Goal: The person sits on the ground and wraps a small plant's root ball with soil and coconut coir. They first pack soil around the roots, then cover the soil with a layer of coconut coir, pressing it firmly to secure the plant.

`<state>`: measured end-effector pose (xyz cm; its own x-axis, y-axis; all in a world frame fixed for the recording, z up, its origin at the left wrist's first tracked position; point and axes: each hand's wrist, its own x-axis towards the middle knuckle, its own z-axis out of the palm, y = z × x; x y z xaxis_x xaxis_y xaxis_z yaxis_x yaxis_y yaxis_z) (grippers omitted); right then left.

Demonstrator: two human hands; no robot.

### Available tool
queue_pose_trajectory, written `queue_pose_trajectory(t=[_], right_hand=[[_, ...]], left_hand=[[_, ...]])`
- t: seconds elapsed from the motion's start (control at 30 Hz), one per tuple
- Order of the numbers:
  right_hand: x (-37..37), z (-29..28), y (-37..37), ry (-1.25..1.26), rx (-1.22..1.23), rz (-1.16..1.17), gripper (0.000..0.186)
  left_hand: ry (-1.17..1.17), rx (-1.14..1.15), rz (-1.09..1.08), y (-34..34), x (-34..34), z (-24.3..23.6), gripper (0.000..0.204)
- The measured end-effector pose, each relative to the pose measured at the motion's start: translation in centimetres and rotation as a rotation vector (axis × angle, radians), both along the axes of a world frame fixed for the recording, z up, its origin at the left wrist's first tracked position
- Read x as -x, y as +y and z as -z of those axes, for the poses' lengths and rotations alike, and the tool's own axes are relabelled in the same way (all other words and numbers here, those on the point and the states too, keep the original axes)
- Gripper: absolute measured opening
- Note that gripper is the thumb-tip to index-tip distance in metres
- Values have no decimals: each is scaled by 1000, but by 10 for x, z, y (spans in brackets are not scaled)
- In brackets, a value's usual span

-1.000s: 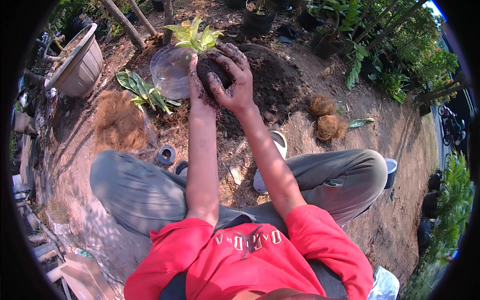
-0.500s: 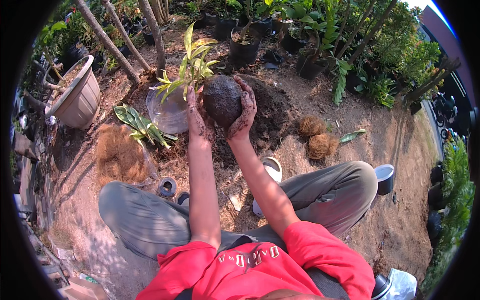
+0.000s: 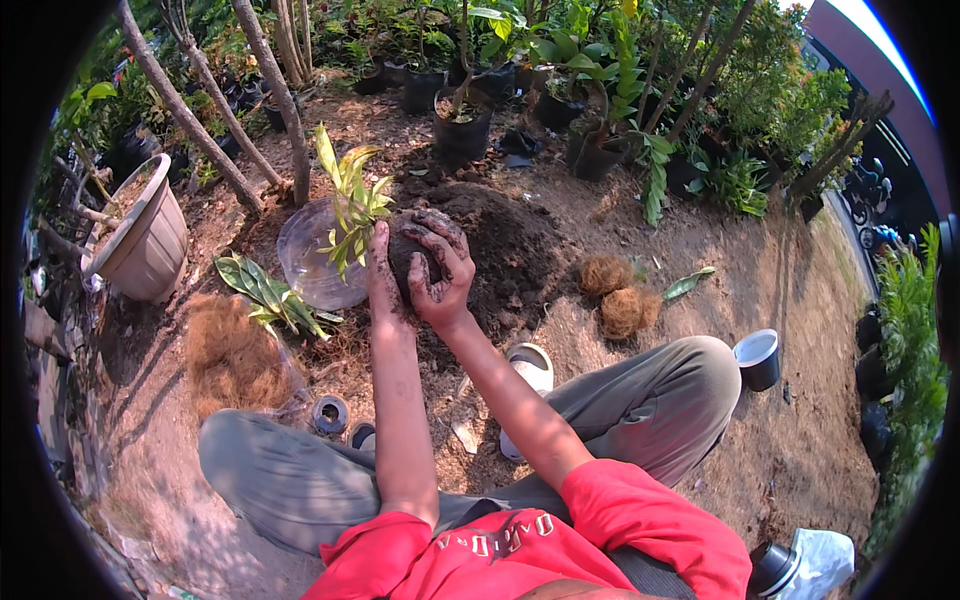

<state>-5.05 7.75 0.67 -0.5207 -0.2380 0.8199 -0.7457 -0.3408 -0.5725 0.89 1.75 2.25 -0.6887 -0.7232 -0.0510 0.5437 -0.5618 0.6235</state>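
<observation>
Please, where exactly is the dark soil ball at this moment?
In the head view, the dark soil ball is in the upper half, left of centre, between the left hand and right hand, with yellow-green leaves at its upper left.

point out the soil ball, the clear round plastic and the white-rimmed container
Soil ball (image 3: pixel 402 254): head view, exposed dark side
Clear round plastic (image 3: pixel 308 262): head view, flat middle
White-rimmed container (image 3: pixel 766 375): head view, dark outer wall

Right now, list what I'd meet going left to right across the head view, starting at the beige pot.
Beige pot, brown fibre pile, left hand, dark ball, right hand, brown fibre balls, single green leaf, dark container with a pale inside.
</observation>
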Motion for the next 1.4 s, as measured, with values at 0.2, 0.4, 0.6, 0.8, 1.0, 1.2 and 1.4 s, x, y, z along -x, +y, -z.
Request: queue_pose_trajectory(t=[0.2, 0.4, 0.6, 0.8, 1.0, 1.2, 1.4], right_hand=[[12, -18, -1, -1021, 643, -706, 39], [4, -24, 3, -68, -148, -9, 35], [-9, -24, 1, 184, -216, -56, 33], [5, 4, -11, -333, 60, -211, 23], [13, 8, -12, -1336, 661, -969, 29], [-7, -10, -5, 1, -231, -11, 45], [-10, -3, -6, 120, -163, -50, 33]], left_hand=[[-28, 49, 51, -7, -6, -19, 63], [261, -144, 74, -6, -5, -12, 55], [292, -199, 12, -15, -8, 23, 44], [-95, 31, -48, -4, -1, 5, 54], [-164, 172, -154, 0, 1, 3, 59], [339, -227, 31, -14, -11, 17, 51], [307, -185, 13, -4, -7, 20, 41]])
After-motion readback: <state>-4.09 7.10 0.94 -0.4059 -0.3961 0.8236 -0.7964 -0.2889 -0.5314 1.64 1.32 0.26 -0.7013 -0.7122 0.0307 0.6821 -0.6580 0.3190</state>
